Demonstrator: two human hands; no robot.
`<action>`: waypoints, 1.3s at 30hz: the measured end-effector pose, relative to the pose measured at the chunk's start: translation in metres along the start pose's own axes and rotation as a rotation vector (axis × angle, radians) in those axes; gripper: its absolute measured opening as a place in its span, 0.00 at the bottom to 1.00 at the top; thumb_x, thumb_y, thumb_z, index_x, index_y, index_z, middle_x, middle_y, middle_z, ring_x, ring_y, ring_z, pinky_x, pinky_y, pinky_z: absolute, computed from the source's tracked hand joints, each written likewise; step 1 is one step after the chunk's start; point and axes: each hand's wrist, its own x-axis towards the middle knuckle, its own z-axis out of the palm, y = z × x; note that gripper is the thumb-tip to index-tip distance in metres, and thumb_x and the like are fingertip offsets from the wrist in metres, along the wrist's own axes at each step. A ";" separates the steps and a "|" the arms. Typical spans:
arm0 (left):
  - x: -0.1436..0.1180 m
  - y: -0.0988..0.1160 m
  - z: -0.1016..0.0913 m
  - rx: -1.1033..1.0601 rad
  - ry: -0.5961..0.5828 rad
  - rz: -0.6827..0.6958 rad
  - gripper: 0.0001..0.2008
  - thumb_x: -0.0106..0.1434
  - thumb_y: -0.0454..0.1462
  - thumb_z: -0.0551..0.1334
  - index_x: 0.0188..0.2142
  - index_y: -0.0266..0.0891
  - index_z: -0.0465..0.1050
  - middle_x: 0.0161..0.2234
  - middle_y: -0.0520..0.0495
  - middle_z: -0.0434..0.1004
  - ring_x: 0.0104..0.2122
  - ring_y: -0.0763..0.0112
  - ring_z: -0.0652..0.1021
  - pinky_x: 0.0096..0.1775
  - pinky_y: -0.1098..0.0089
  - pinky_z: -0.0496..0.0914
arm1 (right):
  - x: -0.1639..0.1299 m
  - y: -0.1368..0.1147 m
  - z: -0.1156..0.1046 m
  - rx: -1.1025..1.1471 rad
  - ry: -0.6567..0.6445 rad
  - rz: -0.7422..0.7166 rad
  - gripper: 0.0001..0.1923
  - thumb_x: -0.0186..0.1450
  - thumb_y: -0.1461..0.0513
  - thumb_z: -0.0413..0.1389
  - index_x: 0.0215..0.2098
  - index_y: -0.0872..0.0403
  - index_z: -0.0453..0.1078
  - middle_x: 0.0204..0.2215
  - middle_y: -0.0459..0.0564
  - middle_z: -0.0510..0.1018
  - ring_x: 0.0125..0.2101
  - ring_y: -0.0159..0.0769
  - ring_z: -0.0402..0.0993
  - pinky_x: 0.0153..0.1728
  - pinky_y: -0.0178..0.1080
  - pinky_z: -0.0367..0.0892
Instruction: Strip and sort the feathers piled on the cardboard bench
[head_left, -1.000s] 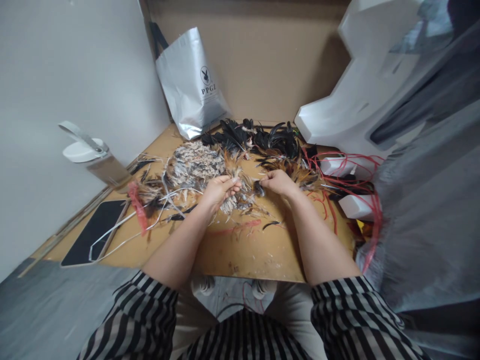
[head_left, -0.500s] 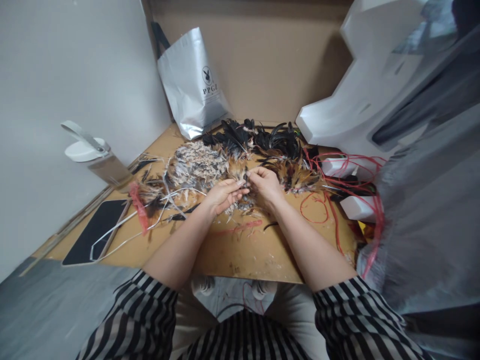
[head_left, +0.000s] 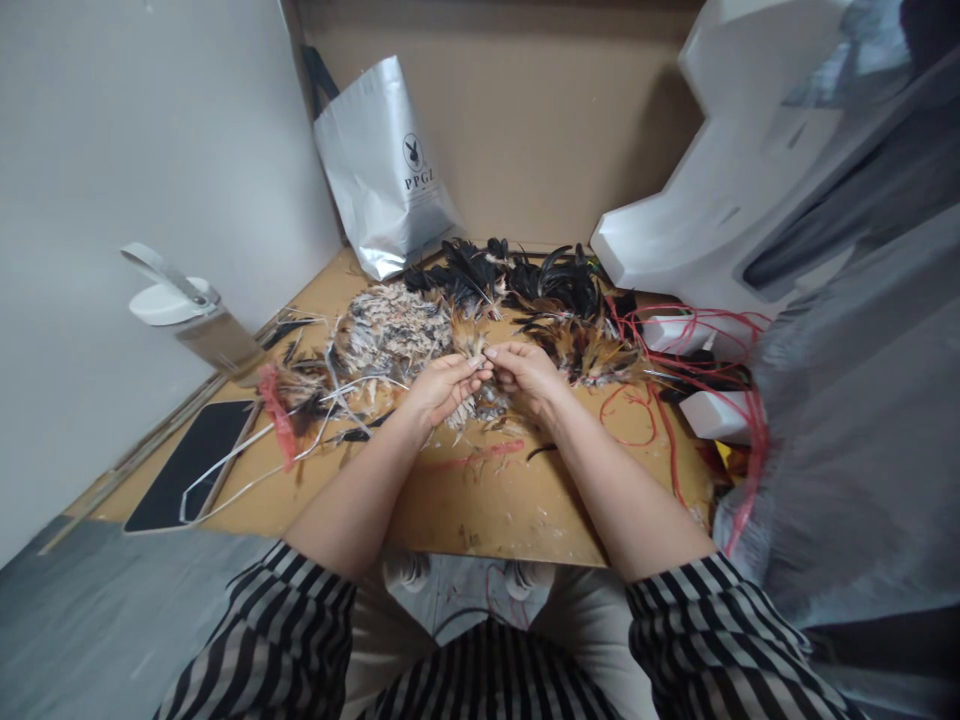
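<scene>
My left hand [head_left: 448, 388] is closed in a pinch at the base of a small bunch of brown feathers [head_left: 469, 335], whose tips point away from me. Right beside it, the thumb and finger of my right hand [head_left: 526, 372] pinch together at the same base; what they grip is too small to make out. Pale fluffy feather scraps [head_left: 397, 325] are heaped just beyond my left hand. Black feathers [head_left: 469, 275] lie in clumps at the back, and more brown feathers [head_left: 589, 345] rest beyond my right hand.
A silver bag [head_left: 382, 170] leans at the back. On the left are a lidded cup [head_left: 217, 330] and a dark phone-like slab [head_left: 187, 465] with white cord [head_left: 247, 500] across it. Red string [head_left: 720, 340] tangles around white power strips [head_left: 716, 415] at right.
Both hands have shifted slightly left, and the fingertips have come closer together at the feather base. Everything else on the table stays in place.
</scene>
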 end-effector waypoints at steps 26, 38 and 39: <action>-0.004 0.000 0.003 0.065 0.019 -0.029 0.04 0.54 0.31 0.62 0.28 0.28 0.72 0.27 0.42 0.77 0.25 0.79 0.76 0.25 0.82 0.67 | -0.002 0.005 0.012 -0.058 0.143 -0.172 0.16 0.45 0.52 0.62 0.21 0.55 0.63 0.12 0.38 0.61 0.13 0.22 0.52 0.15 0.30 0.47; 0.003 0.006 -0.005 -0.008 0.165 0.098 0.03 0.54 0.31 0.62 0.26 0.30 0.70 0.23 0.47 0.74 0.20 0.83 0.73 0.21 0.84 0.65 | -0.006 -0.013 -0.015 -0.656 -0.244 -0.148 0.12 0.50 0.57 0.58 0.25 0.58 0.69 0.20 0.44 0.70 0.21 0.26 0.61 0.25 0.32 0.57; 0.003 0.007 -0.006 -0.019 0.179 0.100 0.03 0.54 0.31 0.62 0.27 0.30 0.70 0.24 0.47 0.74 0.20 0.83 0.73 0.21 0.84 0.65 | -0.007 -0.015 -0.018 -0.738 -0.322 -0.128 0.11 0.50 0.57 0.58 0.26 0.58 0.70 0.21 0.44 0.70 0.21 0.26 0.62 0.25 0.32 0.57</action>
